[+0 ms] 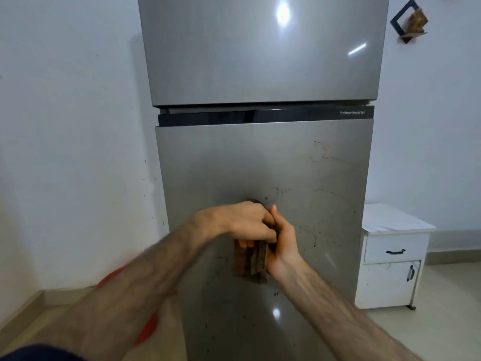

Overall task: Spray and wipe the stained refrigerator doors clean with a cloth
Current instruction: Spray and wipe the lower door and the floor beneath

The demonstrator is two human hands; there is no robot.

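I am looking at a silver fridge (263,178) standing against a white wall (73,126), with both my hands meeting in front of its lower door (312,178). My left hand (242,224) is curling its fingers over the top of a dark brown cloth (251,261), gripping it, and my right hand (282,243) is pinching the same cloth from the right side, thumb pointing up. The cloth is hanging folded below the two hands, just in front of the lower door, about at its middle; I cannot tell whether it is touching the metal. It is blurred, so its folds are not reading clearly.

The lower door is carrying brown specks and faint streaks, mostly to the right of my hands and up toward its top right corner, with a few more dots below. The upper door (260,53) is looking clean and is reflecting a bright light.

A black strip (265,116) is running between the two doors. To the right of the fridge a white cabinet (390,261) is standing on the floor, with a drawer and a small door. A dark square shelf (410,20) is hanging on the wall up at the right. Something red (148,328) is showing behind my left forearm, too blurred to name.
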